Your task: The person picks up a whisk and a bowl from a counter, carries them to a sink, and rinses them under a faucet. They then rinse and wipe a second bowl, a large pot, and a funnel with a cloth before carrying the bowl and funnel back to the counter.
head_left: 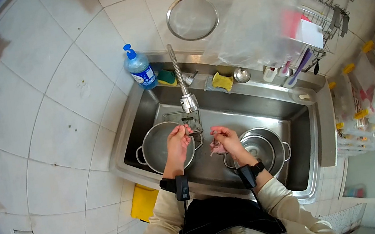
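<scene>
My left hand (179, 142) is over the right part of a steel pot (155, 143) in the sink, its fingers pinched together on something small and dark that I cannot make out. To its right, my right hand (227, 139) has its fingers curled round a piece of pinkish raw meat (217, 147), between the two pots. A second steel pot (277, 152) with a bowl inside stands below and right of that hand. The faucet head (189, 103) hangs just above my hands.
A blue soap bottle (140, 68), a green sponge (166, 77), a yellow sponge (223, 81) and a ladle (242, 75) line the sink's back ledge (260, 87). A strainer (192, 17) hangs on the wall beside plastic bags (246, 26).
</scene>
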`<state>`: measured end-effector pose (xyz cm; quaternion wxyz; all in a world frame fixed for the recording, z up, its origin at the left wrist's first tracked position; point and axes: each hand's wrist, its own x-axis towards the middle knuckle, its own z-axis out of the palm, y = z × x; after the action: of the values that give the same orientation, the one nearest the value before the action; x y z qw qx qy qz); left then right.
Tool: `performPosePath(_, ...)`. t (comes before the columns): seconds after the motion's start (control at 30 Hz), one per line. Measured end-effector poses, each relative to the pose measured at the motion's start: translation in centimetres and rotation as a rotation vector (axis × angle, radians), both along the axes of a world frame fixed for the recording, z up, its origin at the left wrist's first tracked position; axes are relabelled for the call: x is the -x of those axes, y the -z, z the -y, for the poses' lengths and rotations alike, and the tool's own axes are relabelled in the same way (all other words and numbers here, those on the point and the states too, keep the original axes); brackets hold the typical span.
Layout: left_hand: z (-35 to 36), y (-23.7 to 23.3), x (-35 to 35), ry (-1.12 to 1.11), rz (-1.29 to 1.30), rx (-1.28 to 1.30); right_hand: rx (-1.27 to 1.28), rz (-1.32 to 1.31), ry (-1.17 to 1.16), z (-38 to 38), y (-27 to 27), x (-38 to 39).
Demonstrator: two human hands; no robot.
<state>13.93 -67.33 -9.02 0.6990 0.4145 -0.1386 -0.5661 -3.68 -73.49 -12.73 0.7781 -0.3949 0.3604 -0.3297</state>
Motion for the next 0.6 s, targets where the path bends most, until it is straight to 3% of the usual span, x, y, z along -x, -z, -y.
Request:
performPosePath(0.2,-0.3,0.1,0.2,0.007,-0.094,0.024,-0.041,-0.022,-0.064,-0.1,-1.6,-0.7)
performPosePath(0.27,0.2,1.5,0.0,0.136,-0.185,0.077,-0.157,0.060,-0.120,0.4,-1.7,-1.1)
performPosePath(0.4,1.5,3.5,-0.7,0.206,-0.206,0.011,-0.106,0.111,-0.114,1.2,-2.2,-1.9)
performPosePath(0.6,2.5,1.8,-0.7,0.276,0.076,-0.232,-0.029,0.029,-0.159,2.0,-3.0,-1.7)
